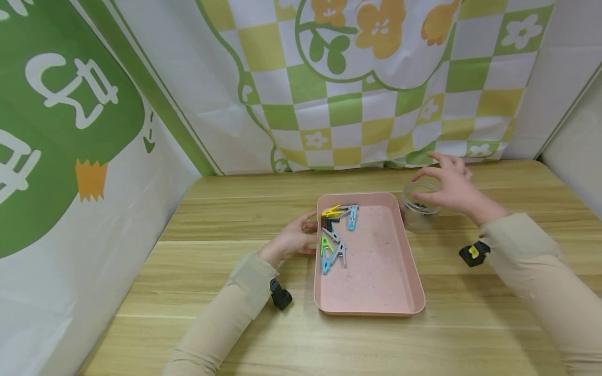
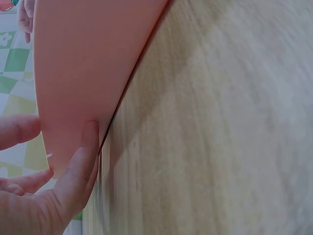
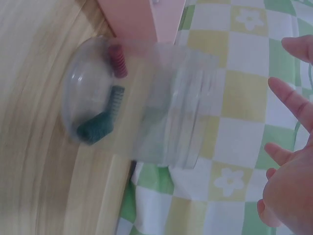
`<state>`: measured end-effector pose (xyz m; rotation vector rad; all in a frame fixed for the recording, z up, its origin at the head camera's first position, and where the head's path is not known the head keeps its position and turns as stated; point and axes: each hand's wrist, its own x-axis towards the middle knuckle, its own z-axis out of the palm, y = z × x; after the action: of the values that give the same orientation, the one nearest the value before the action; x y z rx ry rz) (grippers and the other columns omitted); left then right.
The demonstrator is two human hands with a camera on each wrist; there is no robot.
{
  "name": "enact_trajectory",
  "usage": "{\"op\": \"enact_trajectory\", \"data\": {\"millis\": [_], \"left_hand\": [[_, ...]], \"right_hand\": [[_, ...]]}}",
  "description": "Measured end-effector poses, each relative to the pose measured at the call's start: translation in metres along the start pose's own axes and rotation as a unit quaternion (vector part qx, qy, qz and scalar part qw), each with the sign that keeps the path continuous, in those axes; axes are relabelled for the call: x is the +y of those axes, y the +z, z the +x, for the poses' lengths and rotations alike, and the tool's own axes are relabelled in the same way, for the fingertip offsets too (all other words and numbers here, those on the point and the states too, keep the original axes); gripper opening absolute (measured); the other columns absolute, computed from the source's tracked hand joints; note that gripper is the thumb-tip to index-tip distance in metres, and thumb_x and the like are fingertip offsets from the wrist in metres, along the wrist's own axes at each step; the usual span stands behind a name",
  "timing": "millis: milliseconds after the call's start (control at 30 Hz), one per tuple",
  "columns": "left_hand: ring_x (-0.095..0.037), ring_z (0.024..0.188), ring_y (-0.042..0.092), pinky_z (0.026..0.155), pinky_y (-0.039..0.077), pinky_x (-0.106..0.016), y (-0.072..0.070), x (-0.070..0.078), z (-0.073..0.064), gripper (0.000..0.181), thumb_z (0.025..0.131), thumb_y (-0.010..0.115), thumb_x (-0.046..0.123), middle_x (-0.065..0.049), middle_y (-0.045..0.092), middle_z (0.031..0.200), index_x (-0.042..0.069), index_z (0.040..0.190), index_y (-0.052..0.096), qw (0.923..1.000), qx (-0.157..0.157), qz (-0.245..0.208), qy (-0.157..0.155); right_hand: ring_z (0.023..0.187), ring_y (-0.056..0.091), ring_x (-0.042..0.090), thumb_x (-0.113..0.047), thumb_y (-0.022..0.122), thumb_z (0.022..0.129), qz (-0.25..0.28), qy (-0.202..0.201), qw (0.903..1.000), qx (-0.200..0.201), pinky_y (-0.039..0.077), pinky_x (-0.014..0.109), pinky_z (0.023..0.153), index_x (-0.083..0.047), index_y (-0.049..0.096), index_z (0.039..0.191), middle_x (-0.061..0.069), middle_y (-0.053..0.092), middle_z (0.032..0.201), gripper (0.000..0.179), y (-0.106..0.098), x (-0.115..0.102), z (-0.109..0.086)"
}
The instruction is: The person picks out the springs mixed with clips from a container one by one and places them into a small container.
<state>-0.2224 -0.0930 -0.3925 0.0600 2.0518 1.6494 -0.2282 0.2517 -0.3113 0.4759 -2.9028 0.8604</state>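
Observation:
My left hand (image 1: 293, 237) rests its fingertips against the outer left wall of a pink tray (image 1: 381, 271); in the left wrist view the fingers are lightly bent along that wall and rim. Along the tray's left side lie small clothespins: a yellow one (image 1: 332, 212), a light blue one (image 1: 352, 219), a green one (image 1: 325, 244) and several grey or blue ones. Dark ribbed pieces (image 1: 329, 225) lie among them. Over a clear jar (image 3: 146, 103) my right hand (image 1: 453, 190) hovers with fingers spread, holding nothing. Inside the jar are a red ribbed piece (image 3: 118, 61) and dark green ones (image 3: 95, 128).
The jar stands upright and lidless right of the tray's far corner, on a wood-grain table (image 1: 226, 209). A green and yellow checked cloth (image 1: 348, 109) hangs behind the table. A white and green printed cloth (image 1: 61, 130) hangs at the left.

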Motion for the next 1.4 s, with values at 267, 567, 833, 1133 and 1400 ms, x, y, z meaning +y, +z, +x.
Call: {"op": "enact_trajectory", "data": {"millis": [267,567,833,1133,1400], "left_hand": [[-0.035,0.111,0.057,0.084,0.057,-0.042,0.0,-0.001,0.001,0.076,0.088,0.055,-0.007,-0.02,0.032,0.148,0.018,0.151,0.02,1.0,-0.001,-0.002,0.0],[-0.035,0.111,0.057,0.084,0.057,-0.043,-0.001,-0.002,0.0,0.075,0.089,0.056,-0.006,-0.02,0.033,0.148,0.017,0.151,0.021,1.0,0.003,0.002,0.005],[-0.036,0.112,0.056,0.085,0.056,-0.044,0.0,-0.002,0.0,0.075,0.089,0.055,-0.007,-0.02,0.033,0.148,0.017,0.151,0.02,1.0,0.002,-0.003,0.006],[-0.036,0.114,0.055,0.085,0.056,-0.044,0.0,0.0,-0.001,0.076,0.089,0.054,-0.008,-0.021,0.032,0.148,0.016,0.152,0.019,0.9999,0.0,-0.01,0.005],[-0.036,0.115,0.054,0.086,0.056,-0.043,-0.001,-0.001,0.0,0.075,0.089,0.054,-0.007,-0.021,0.03,0.149,0.016,0.152,0.019,0.9999,-0.006,-0.005,0.006]], "right_hand": [[0.137,-0.005,0.05,-0.023,0.073,0.081,-0.004,-0.016,0.9998,-0.007,-0.002,0.072,0.103,-0.009,0.064,0.108,0.023,0.011,0.154,0.031,0.006,-0.014,0.003],[0.137,-0.004,0.049,-0.021,0.074,0.079,0.0,-0.055,0.9984,-0.015,-0.005,0.072,0.104,-0.008,0.065,0.106,0.024,0.015,0.153,0.031,0.019,-0.033,0.004],[0.138,-0.004,0.048,-0.023,0.074,0.079,0.007,-0.068,0.9973,-0.026,-0.008,0.07,0.107,-0.01,0.067,0.104,0.021,0.015,0.154,0.029,0.034,-0.046,0.009],[0.14,-0.007,0.045,-0.028,0.072,0.08,0.014,-0.083,0.9957,-0.04,-0.01,0.068,0.108,-0.013,0.067,0.104,0.019,0.013,0.156,0.029,0.05,-0.06,0.017],[0.14,-0.005,0.045,-0.027,0.071,0.082,0.022,-0.087,0.9947,-0.05,-0.008,0.068,0.108,-0.013,0.068,0.105,0.018,0.014,0.156,0.028,0.066,-0.069,0.024]]}}
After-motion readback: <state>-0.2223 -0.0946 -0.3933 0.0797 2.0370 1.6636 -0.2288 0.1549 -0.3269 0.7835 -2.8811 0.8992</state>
